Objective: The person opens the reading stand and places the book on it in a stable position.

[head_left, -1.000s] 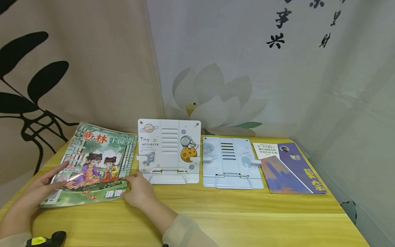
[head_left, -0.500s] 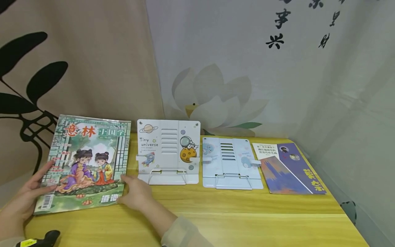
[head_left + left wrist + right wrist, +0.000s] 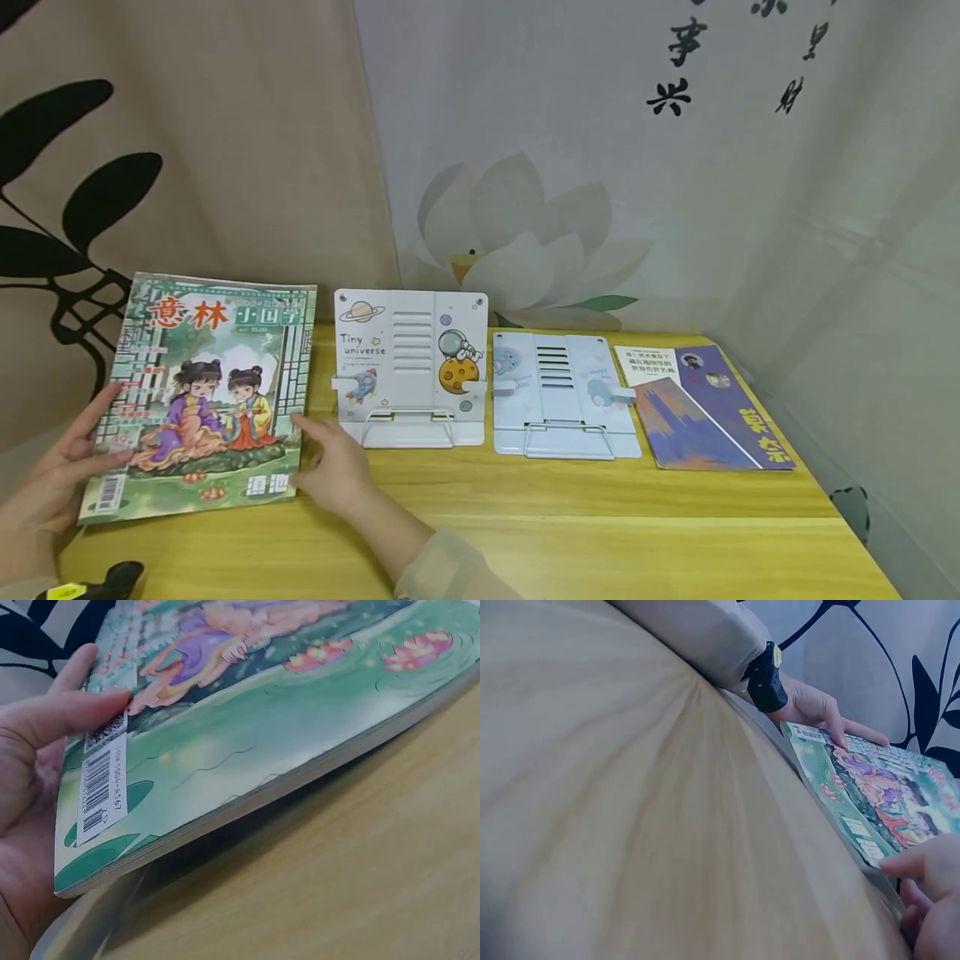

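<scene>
A green illustrated magazine (image 3: 202, 400) with two cartoon figures on its cover is held at the table's left, tilted up. In the left wrist view its bottom edge stands apart from the wooden surface. My left hand (image 3: 56, 483) grips the left side, thumb on the cover near the barcode (image 3: 103, 787) and the other fingers mostly hidden behind. At the opposite side my right hand (image 3: 333, 467) pinches the edge near the lower corner; in the right wrist view its thumb touches that corner, with fingers curled below.
Right of the magazine stands a white book stand (image 3: 412, 367) with space pictures. Beside it is a pale blue book stand (image 3: 562, 400). Overlapping purple booklets (image 3: 697, 425) lie at the right end of the wooden table (image 3: 525, 533). A printed curtain (image 3: 540, 125) hangs behind.
Both hands have brought the magazine leftward and slightly toward me, tilting its cover more upright. Most of this happened in the first half second. The stands and booklets have not moved.
</scene>
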The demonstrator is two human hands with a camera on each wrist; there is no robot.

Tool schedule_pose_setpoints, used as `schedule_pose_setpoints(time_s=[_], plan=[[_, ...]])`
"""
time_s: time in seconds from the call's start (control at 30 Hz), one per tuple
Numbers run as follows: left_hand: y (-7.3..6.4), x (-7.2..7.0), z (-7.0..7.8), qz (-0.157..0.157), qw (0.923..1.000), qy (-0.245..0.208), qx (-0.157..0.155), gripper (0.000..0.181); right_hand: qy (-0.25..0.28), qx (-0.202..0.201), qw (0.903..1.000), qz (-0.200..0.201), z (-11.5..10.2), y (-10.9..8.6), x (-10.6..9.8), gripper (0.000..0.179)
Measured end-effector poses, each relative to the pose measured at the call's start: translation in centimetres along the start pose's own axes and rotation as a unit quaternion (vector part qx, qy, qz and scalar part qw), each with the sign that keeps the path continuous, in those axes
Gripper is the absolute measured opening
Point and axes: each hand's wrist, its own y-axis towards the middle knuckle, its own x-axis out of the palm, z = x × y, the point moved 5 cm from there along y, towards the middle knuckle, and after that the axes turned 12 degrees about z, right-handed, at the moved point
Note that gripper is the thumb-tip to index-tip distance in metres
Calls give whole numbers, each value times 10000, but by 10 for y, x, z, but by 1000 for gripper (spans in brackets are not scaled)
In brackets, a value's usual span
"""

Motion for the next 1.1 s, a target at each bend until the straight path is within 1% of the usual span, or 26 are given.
schedule_pose_setpoints(time_s=[0.07,0.13,0.2,0.23,0.3,0.37,0.4,0.5,0.6,0.63,0.67,0.83,0.87,0.97,1.03,1.1], plan=[[2,3,3,-25,9999,-74,137,90,253,13,9997,35,-1,0,-1,92],[4,5,6,58,9995,-82,290,89,445,-36,9990,53,-2,0,-3,92],[5,8,9,234,9988,-74,425,87,495,-172,9986,53,-4,0,-5,93],[6,9,10,322,9984,-164,443,85,510,-276,9983,42,-6,0,-7,94],[6,11,13,520,9969,-146,579,83,517,-546,9972,32,-9,0,-10,92],[6,14,16,559,9959,-175,696,81,500,-829,9953,8,-13,0,-13,90],[6,15,17,589,9956,-198,700,80,486,-961,9942,-12,-14,0,-15,89],[7,17,22,750,9939,-14,809,76,345,-1334,9904,-78,-20,1,-21,84],[8,21,28,1009,9910,167,866,76,280,-1519,9879,-160,-24,2,-28,83],[9,23,30,1046,9902,213,902,76,268,-1575,9870,-177,-25,2,-30,84],[9,26,32,992,9905,168,933,77,281,-1613,9863,-195,-26,3,-33,86],[13,50,43,334,9926,35,1164,80,332,-1732,9840,-244,-30,9,-46,95],[14,56,45,217,9921,85,1230,80,368,-1750,9835,-266,-30,11,-49,96],[16,69,51,67,9902,293,1363,79,445,-1865,9812,-241,-32,14,-60,96],[18,79,54,-16,9883,464,1456,80,433,-2053,9776,-145,-34,17,-68,94],[20,87,57,-121,9881,437,1469,80,450,-2249,9733,-7,-35,19,-78,89]])
